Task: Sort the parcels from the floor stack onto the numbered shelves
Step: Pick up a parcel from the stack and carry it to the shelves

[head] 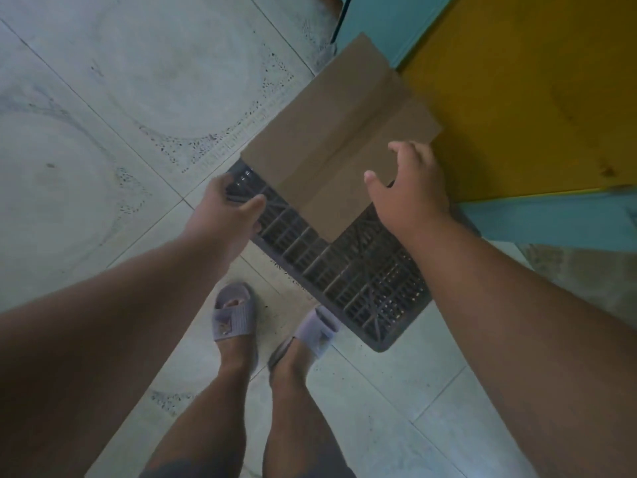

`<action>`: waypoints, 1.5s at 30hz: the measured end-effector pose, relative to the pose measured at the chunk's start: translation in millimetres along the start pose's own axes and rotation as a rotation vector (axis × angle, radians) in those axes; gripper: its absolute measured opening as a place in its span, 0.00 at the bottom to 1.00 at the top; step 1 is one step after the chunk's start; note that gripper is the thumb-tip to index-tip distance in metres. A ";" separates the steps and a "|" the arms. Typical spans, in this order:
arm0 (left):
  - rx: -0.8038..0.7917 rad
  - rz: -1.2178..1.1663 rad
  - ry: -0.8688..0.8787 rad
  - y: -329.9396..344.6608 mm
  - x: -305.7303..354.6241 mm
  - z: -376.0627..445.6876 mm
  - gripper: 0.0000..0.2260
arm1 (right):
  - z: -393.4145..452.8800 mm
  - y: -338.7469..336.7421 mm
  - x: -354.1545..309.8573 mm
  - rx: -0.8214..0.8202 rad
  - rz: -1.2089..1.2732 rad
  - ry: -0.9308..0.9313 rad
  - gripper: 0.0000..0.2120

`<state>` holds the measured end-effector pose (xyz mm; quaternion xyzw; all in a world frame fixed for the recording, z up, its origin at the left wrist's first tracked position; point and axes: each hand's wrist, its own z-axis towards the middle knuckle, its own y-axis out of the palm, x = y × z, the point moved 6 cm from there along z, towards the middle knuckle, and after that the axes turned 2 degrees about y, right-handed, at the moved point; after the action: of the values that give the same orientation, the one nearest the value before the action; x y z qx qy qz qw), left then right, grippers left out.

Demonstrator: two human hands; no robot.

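Note:
A brown cardboard parcel (339,132) with a tape strip down its middle lies on a dark plastic pallet (348,277) on the floor. My left hand (227,210) hovers over the pallet's near-left corner, just left of the parcel, fingers apart and empty. Over the parcel's near-right corner my right hand (410,191) is spread with its fingers apart, the fingertips at the box's right edge. Whether that hand touches the box is unclear. No numbered shelves are in view.
A yellow panel with teal framing (524,94) stands right of the parcel, its teal lower edge (551,215) close to my right wrist. Pale tiled floor (120,98) spreads to the left. My feet in grey slippers (238,312) stand just before the pallet.

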<state>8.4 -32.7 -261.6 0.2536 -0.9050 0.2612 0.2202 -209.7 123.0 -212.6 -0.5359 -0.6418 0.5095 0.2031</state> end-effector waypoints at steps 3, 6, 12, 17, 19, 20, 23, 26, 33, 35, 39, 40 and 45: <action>-0.008 -0.097 -0.031 9.1 11.7 19.3 0.37 | 15.6 14.7 5.1 -0.096 -0.021 0.057 0.28; -0.022 -0.066 0.005 11.8 30.3 31.9 0.36 | 9.5 26.3 8.5 -0.104 0.054 0.139 0.25; 0.004 -0.163 -0.116 14.3 27.1 19.7 0.11 | -13.0 42.7 12.8 -0.085 0.321 0.325 0.26; 0.007 -0.169 -0.195 14.6 18.0 -21.0 0.09 | -35.2 18.5 24.7 -0.048 0.406 0.370 0.28; -0.024 -0.147 -0.164 9.5 24.1 -46.0 0.09 | -50.2 -2.3 23.7 -0.044 0.435 0.363 0.28; -0.037 -0.136 -0.144 5.2 29.5 -59.8 0.09 | -59.3 -13.8 22.1 -0.048 0.445 0.362 0.28; -0.043 -0.104 -0.088 -18.6 52.7 -108.9 0.04 | -93.4 -56.1 12.1 -0.051 0.500 0.381 0.26; -0.073 0.006 -0.023 -50.3 74.3 -167.9 0.08 | -133.8 -107.8 -1.7 -0.017 0.571 0.378 0.22; -0.112 -0.097 0.067 -138.2 109.9 -300.5 0.04 | -240.4 -237.1 -55.2 -0.008 0.695 0.197 0.24; -0.172 -0.148 0.100 -156.1 117.1 -323.0 0.09 | -265.0 -265.9 -68.3 0.034 0.689 0.141 0.20; -0.343 -0.013 0.254 -180.1 148.3 -356.9 0.23 | -307.1 -310.6 -93.8 0.175 0.677 0.109 0.22; -0.387 0.009 0.289 -183.7 158.9 -362.3 0.26 | -316.7 -319.6 -99.8 0.216 0.677 0.103 0.23; -0.523 -0.064 0.364 -196.4 206.2 -391.8 0.18 | -368.9 -340.5 -109.2 0.418 0.713 0.222 0.21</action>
<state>65.8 -18.9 219.1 0.1659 -0.8787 0.0538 0.4444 -38.4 218.2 262.3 -0.7234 -0.2734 0.6060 0.1863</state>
